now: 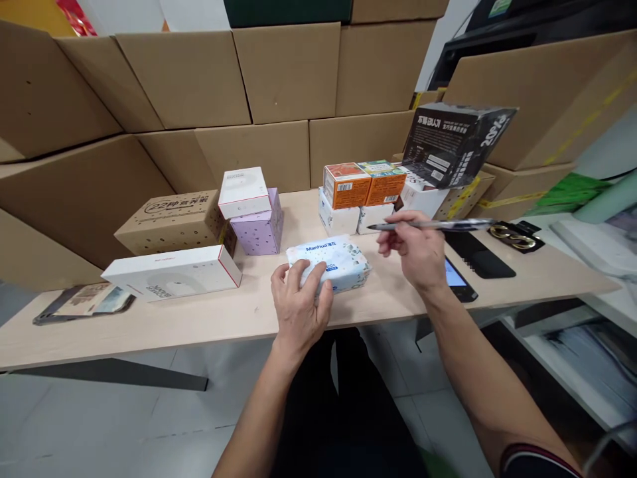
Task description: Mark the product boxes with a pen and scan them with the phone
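from here the tissue pack [343, 259] lies on the table [189, 325], long axis running left to right. the left hand [303, 302] is nearer, fingers spread over its near-left part; the right hand [417, 255] pinches a pen [438, 224], tip leftward, apart from it.

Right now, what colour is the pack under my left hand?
White and light blue pack, head view.

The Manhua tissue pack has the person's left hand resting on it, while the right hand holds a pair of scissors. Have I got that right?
Not quite: the right hand holds a pen, not scissors, as the head view shows. The left hand does rest on the Manhua tissue pack.
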Available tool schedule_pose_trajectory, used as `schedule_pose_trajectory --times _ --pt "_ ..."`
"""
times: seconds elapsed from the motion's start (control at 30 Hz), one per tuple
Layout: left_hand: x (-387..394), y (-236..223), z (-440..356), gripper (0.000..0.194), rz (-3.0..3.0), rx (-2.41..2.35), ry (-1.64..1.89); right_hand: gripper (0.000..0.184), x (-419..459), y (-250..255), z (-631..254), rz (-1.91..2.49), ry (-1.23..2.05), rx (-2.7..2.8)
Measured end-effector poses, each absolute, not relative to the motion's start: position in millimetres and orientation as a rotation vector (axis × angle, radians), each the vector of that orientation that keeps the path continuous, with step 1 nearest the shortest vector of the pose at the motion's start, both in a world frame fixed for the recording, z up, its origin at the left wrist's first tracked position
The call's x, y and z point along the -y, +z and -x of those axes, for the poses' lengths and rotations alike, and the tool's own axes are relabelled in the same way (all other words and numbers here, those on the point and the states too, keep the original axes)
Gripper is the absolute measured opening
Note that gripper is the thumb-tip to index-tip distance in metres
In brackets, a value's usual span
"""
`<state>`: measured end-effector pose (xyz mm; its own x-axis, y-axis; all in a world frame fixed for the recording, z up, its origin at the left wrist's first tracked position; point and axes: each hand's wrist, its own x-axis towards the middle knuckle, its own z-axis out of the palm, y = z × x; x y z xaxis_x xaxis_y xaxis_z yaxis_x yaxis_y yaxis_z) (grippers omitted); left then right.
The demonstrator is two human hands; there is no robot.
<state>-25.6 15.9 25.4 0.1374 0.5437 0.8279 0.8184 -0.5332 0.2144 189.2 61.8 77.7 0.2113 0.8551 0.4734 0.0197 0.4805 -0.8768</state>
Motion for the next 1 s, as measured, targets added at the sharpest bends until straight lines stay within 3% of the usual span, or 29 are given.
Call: schedule_pose_trajectory --times 0.23,0.53,1.0 --pt "-16 22 22 0.027 2.120 1.373 -1.292 0.017 -85 92 -133 0.908 0.978 1.472" --pt "-19 25 22 0.023 2.191 1.269 -1.320 0.021 -84 73 -129 1.017 0.695 1.681" --pt "-18 24 22 0.024 2.209 1.322 -1.323 0.022 -83 73 -128 1.057 0.599 1.770"
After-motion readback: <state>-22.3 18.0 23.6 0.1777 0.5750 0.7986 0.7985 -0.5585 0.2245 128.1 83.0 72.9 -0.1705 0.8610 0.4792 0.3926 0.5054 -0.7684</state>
